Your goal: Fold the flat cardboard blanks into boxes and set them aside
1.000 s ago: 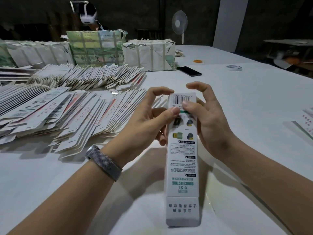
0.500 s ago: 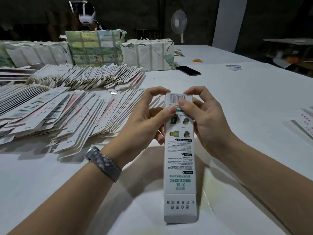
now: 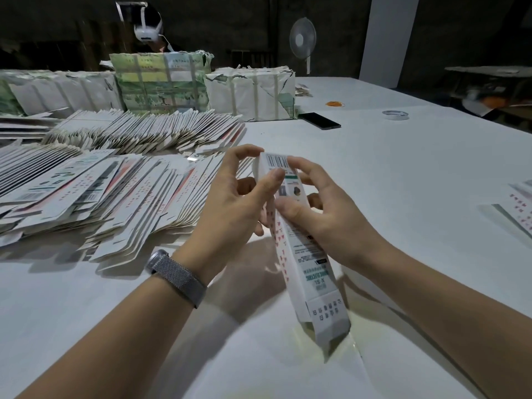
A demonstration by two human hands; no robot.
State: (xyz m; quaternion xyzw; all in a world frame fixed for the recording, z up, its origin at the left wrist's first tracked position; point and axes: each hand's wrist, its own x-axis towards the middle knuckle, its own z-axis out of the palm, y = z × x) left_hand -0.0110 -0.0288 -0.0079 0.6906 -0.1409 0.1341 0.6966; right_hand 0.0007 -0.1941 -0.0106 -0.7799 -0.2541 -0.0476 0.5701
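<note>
A long white cardboard box (image 3: 309,276) with green print and a barcode is held above the white table (image 3: 403,174), tilted with its near end to the lower right. My left hand (image 3: 236,205) grips its far end from the left, thumb on the printed face. My right hand (image 3: 325,208) holds the same end from the right, fingers curled round it. Fanned rows of flat blanks (image 3: 86,197) lie on the left half of the table.
Strapped paper-wrapped bundles (image 3: 250,95) stand at the back. A black phone (image 3: 319,120), a tape roll (image 3: 395,114) and an orange object (image 3: 335,103) lie beyond. More blanks (image 3: 518,205) sit at the right edge. A fan (image 3: 302,43) stands behind the table.
The box has turned about its length and swung its near end to the right, so a side with red marks now shows. Both hands stay on its far end.
</note>
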